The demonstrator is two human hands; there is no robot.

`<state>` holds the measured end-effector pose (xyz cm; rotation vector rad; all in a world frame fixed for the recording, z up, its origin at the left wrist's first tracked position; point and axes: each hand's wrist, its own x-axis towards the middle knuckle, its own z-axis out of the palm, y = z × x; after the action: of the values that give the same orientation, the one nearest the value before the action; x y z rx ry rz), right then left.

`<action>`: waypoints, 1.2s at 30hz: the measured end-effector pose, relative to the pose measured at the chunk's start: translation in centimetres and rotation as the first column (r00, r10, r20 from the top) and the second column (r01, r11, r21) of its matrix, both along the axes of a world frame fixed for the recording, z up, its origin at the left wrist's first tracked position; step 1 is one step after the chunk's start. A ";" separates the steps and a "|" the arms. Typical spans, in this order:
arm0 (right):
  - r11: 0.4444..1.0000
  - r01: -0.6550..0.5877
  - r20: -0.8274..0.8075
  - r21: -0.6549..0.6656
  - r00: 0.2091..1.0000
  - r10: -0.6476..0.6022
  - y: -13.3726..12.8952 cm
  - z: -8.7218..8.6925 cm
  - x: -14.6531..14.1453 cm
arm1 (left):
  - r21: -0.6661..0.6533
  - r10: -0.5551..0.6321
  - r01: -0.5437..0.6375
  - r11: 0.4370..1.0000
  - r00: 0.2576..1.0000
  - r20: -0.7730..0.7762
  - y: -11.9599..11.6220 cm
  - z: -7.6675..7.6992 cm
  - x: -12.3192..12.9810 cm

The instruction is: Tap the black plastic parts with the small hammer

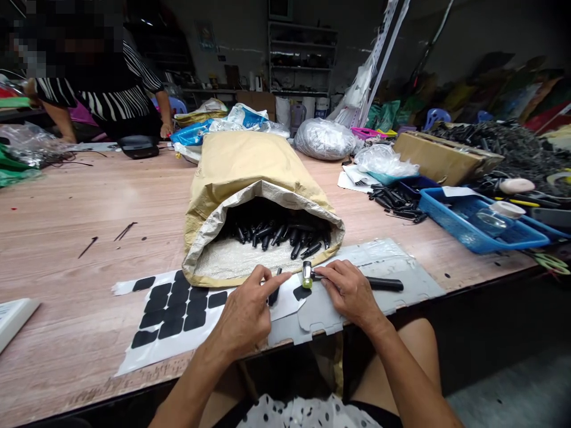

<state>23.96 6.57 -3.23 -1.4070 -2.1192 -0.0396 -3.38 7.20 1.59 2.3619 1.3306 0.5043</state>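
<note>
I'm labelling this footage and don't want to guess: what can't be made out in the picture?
Deep interior of the tan paper sack: head view, lost in shadow.
Part of the slim black piece: head view, behind the left hand.
Part of the black hammer handle: head view, under the right hand.
Rest of the white boxy object: head view, cut by the left edge.

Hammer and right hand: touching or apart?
Touching. The head view shows the right hand with its fingers over the shaft of the hammer, whose head and dark grip stick out on either side.
</note>
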 end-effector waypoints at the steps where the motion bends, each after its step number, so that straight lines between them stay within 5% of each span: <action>1: 1.000 0.000 -0.002 0.000 1.000 0.000 0.0 0.0 0.0 | 0.014 -0.043 0.043 0.999 0.999 -0.032 0.6 -0.1 -0.1; 6: 1.000 0.001 -0.009 -0.009 1.000 -0.001 0.0 0.1 0.0 | 0.035 -0.062 0.064 0.997 0.996 -0.066 2.4 -0.6 -0.8; 19: 1.000 0.001 -0.012 0.019 1.000 -0.001 0.0 0.1 -0.1 | -0.036 -0.069 0.071 0.997 0.996 0.048 1.6 -0.7 -2.0; 36: 0.998 -0.025 0.030 0.066 0.999 0.023 -0.2 0.4 -0.2 | -0.158 0.010 0.038 0.987 0.957 0.290 1.7 -3.4 -2.2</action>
<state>23.74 6.40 -2.80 -1.3503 -2.1386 -0.1203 -5.56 8.85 -1.81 2.0704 1.1724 0.6825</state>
